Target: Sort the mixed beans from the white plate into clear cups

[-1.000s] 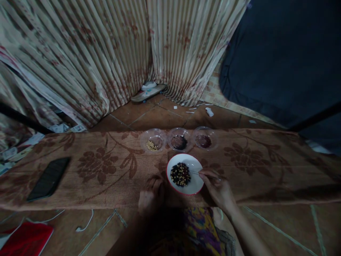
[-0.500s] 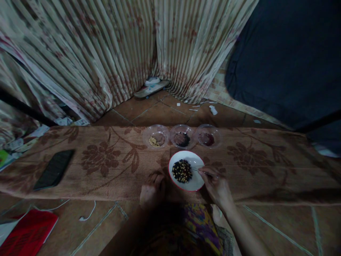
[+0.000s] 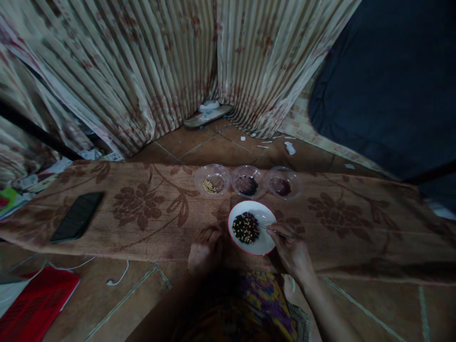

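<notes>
A white plate (image 3: 264,243) with a red rim stands on the cloth, holding a mixed heap of dark and pale yellow beans (image 3: 245,228). In my right hand (image 3: 292,251), thumb and fingers pinch thin metal tweezers (image 3: 262,226), whose tips reach the right side of the heap. My left hand (image 3: 205,251) rests on the cloth left of the plate, its fingers curled in a loose fist with nothing visible in them. Beyond the plate three clear plastic bowls stand in a row: one with yellow beans (image 3: 208,186), one with black beans (image 3: 252,185), one with dark red beans (image 3: 284,187).
A brown flowered cloth (image 3: 149,237) covers the narrow table. A dark phone (image 3: 77,217) lies on its left part. Behind the table are a skateboard (image 3: 208,117), small white scraps (image 3: 289,148) and striped curtains (image 3: 171,61). A red bag (image 3: 37,304) and white earphones (image 3: 114,282) lie on the floor.
The whole view has shifted and tilted slightly. My right hand keeps the tweezers at the heap's right edge; my left hand stays beside the plate. No bean visibly moves.
</notes>
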### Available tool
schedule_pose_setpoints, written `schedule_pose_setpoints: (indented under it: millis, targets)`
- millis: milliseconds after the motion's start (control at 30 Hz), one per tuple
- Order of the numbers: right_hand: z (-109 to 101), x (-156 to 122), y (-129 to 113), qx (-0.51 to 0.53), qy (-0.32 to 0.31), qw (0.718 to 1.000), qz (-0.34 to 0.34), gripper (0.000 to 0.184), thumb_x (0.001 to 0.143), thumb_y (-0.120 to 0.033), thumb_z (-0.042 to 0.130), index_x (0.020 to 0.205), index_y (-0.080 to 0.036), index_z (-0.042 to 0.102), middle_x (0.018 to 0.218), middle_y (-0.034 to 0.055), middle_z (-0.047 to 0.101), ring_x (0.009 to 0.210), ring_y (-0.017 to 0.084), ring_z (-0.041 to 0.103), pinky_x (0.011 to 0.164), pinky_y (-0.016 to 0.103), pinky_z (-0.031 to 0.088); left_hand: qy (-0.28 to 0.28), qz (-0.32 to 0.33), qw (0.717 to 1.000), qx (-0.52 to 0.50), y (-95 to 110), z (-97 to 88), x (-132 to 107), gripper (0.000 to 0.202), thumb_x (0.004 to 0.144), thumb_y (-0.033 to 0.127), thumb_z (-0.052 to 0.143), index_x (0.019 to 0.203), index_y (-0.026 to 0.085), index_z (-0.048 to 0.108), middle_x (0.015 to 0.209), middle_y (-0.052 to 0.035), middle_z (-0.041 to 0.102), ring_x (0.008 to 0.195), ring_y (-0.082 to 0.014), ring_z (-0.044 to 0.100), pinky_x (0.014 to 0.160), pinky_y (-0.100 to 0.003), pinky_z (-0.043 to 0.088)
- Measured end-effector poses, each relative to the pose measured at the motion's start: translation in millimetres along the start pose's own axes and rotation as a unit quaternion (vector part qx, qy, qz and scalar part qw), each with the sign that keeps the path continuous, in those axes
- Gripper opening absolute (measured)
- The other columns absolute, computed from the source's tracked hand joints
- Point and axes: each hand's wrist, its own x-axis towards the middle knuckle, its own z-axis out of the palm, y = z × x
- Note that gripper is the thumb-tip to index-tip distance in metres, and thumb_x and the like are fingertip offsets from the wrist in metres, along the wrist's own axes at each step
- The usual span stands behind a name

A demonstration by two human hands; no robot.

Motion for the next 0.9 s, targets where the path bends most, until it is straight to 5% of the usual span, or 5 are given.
schedule_pose_setpoints:
  millis: [900]
  targets:
    - [-2.7,-1.7,1.7,-0.015,0.027,0.999,-0.020,0.027,0.089,-0.044,0.056,0.083,-0.022,0.071,0.091,0.0069,0.073,0.087,0.022,0.069,0.078,0.035,0.056,0.004,0.001,1.000,-0.001,0.0,-0.4,0.1,0.014,0.091,0.020,0.045,0.090,0.021,0.059,0.081,-0.0035,0.063,0.079,-0.0162,0.059,0.071,-0.028,0.050]
